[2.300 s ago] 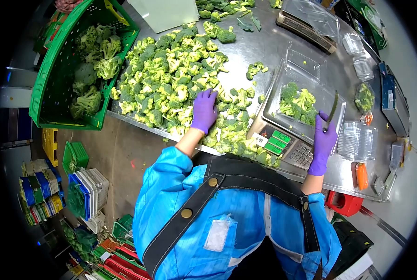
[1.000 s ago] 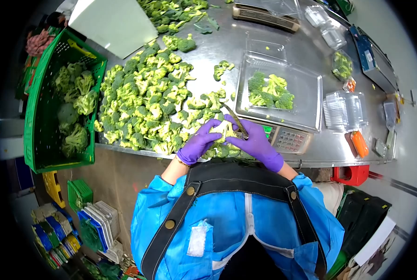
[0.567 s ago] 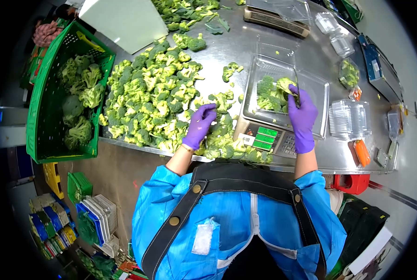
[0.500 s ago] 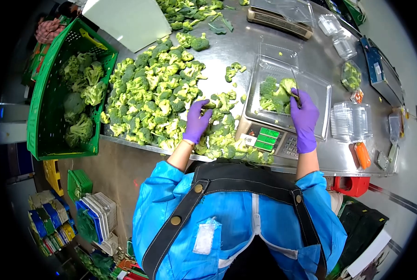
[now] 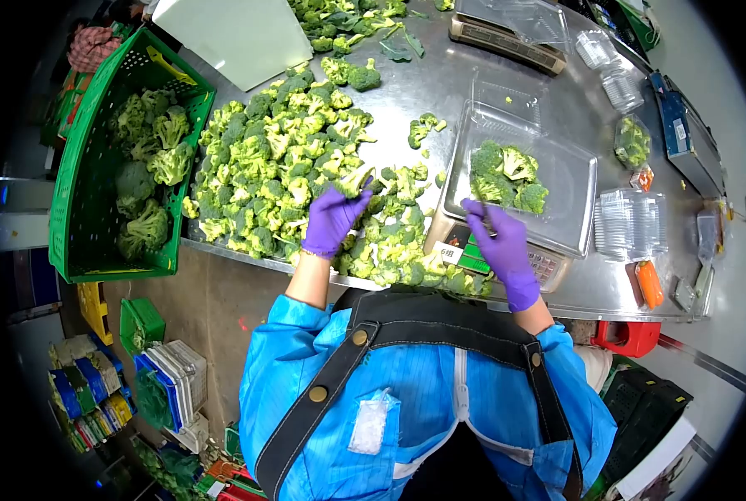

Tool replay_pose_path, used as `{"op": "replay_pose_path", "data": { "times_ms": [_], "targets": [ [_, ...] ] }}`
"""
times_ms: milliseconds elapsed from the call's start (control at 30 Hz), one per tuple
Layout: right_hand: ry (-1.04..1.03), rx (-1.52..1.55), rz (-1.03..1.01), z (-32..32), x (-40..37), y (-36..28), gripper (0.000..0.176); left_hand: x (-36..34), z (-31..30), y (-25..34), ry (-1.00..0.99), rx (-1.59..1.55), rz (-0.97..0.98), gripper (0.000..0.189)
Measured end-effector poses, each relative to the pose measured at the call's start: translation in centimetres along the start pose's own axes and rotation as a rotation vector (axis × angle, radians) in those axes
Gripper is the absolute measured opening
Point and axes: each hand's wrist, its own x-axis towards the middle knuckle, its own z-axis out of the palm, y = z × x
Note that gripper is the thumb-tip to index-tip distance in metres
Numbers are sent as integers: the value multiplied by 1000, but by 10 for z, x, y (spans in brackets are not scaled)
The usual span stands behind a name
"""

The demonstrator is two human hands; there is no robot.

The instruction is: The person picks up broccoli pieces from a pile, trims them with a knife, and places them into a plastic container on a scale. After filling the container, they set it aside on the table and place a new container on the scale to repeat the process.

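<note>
My left hand (image 5: 329, 224), in a purple glove, is closed with its fingertips around a broccoli floret (image 5: 355, 181) at the right edge of a large floret pile (image 5: 264, 159). My right hand (image 5: 503, 250), gloved alike, hovers over the near edge of the scale (image 5: 448, 230), its fingers a little apart and nothing visible in them. It partly covers the green display. On the scale's metal pan (image 5: 569, 184), several florets (image 5: 507, 171) lie together in a clear plastic box (image 5: 507, 104) with its lid folded back.
At the left, a green crate (image 5: 72, 209) holds broccoli heads. A white box (image 5: 231, 37) stands behind the pile. To the right are stacked clear boxes (image 5: 628, 221), a filled box (image 5: 632, 142) and an orange object (image 5: 649, 284). A second scale (image 5: 507, 42) sits at the back.
My right hand has let go of a floret in the box and drawn back left and toward me. My left hand has shifted slightly left and now pinches a floret.
</note>
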Motion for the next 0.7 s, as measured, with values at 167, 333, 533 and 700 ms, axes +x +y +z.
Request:
{"op": "replay_pose_path", "data": {
  "times_ms": [167,333,533,700],
  "targets": [
    [-276,-150,-49,23,-4,-20,31,-32,23,-19,-113,-272,-202,55],
    [-129,-97,-209,48,-11,-6,35,-49,56,-38,-187,32,-118,45],
    [-137,-72,-123,48,-15,-13,27,-53,58,-49,-161,62,-71,49],
    [-145,-144,-168,55,-17,-8,11,-52,51,-61,-149,193,-71,39]
  ]
}}
